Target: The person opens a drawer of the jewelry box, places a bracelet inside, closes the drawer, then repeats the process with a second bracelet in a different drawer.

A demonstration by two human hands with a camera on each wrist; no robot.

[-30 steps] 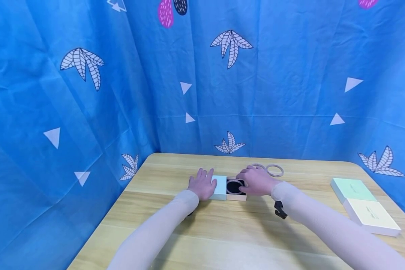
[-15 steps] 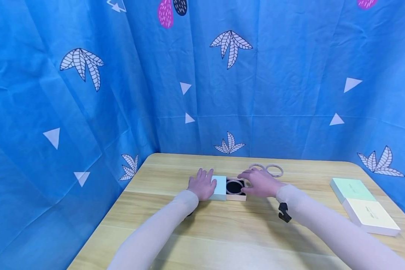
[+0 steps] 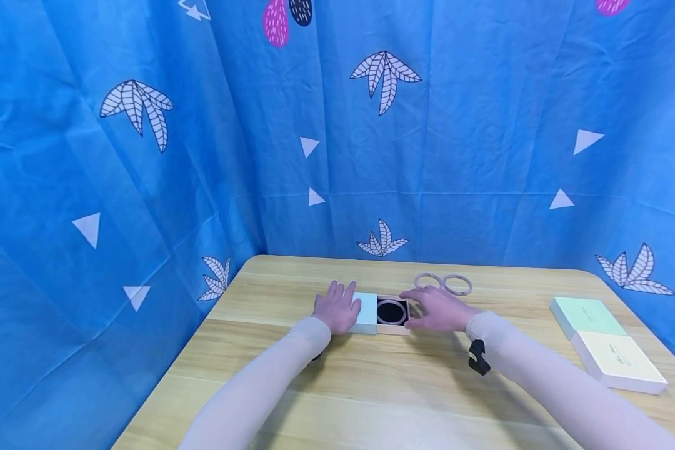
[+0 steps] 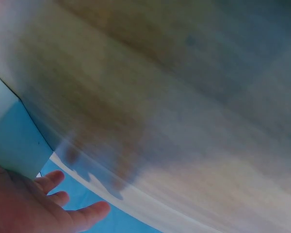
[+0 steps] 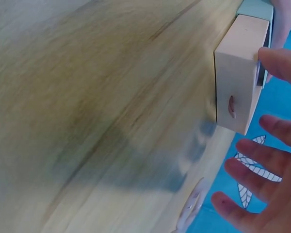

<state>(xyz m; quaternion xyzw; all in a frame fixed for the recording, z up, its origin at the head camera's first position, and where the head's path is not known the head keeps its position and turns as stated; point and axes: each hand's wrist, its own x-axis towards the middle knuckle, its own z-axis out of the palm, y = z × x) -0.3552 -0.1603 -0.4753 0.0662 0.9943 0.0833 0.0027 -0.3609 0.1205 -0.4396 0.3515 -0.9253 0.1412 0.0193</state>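
Observation:
A slide-out gift box lies on the table, its light blue sleeve [image 3: 365,314] partly covering a pale pink drawer [image 3: 394,331]. Inside the drawer, against black lining, sits a pale bangle [image 3: 392,324]. My left hand [image 3: 335,307] rests with outstretched fingers on the left part of the sleeve, hiding it. At the drawer's right end is my right hand [image 3: 440,309], its thumb at the near corner and fingers at the far one. In the right wrist view its fingers [image 5: 254,179] are spread, with the thumb at the drawer's rim beside a small ribbon pull [image 5: 232,107].
Behind my right hand, two more bangles lie side by side, a left bangle [image 3: 429,275] and a right bangle [image 3: 457,294]. Toward the table's right edge are a green box [image 3: 587,315] and a cream box [image 3: 619,357]. A blue curtain [image 3: 472,156] hangs behind the table.
My right hand has drawn back to the right, off the bangle to the drawer's end, its fingers spreading. More of the bangle and the left loose bangle shows. My left hand stays put.

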